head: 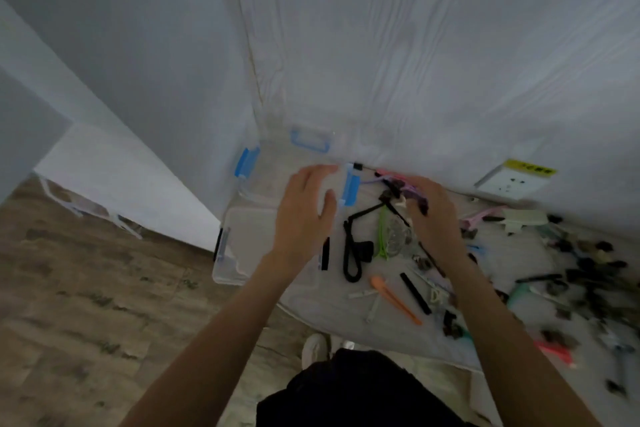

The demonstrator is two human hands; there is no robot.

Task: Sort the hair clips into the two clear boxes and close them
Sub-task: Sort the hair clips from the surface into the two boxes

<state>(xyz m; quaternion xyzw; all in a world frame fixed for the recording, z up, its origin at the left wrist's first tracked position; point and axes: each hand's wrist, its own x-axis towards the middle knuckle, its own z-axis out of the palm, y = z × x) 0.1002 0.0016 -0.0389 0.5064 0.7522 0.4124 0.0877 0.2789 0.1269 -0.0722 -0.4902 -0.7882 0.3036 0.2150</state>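
The hair clips [388,239] lie scattered over the pale cloth-covered tabletop [329,315], thickest to my right and thinning toward the two clear boxes on my left. My right hand [433,215] is down among the clips near the wall, its fingers curled around a dark clip [420,204] at a small tangle of pink and purple ones; the picture is blurred there, so I cannot tell how many it holds. My left hand [304,208] hovers flat with fingers spread and relaxed over the boxes, holding nothing. The far box [273,163] has blue latches [246,161] and a blue handle on its lid, and sits against the wall in the corner. The near box [239,250] has black latches and sits at the tabletop's edge, touching or just beside the far one; whether anything lies inside either box I cannot tell. Close to the boxes I see a black looped cord [353,253], a green clip [382,236], an orange clip [394,302] and a flat black clip [415,293]. Farther right, a white wall socket [509,184] with a yellow sticker sits low on the wood-grain wall. Below the tabletop are the brown floor [86,288] and my dark clothing.
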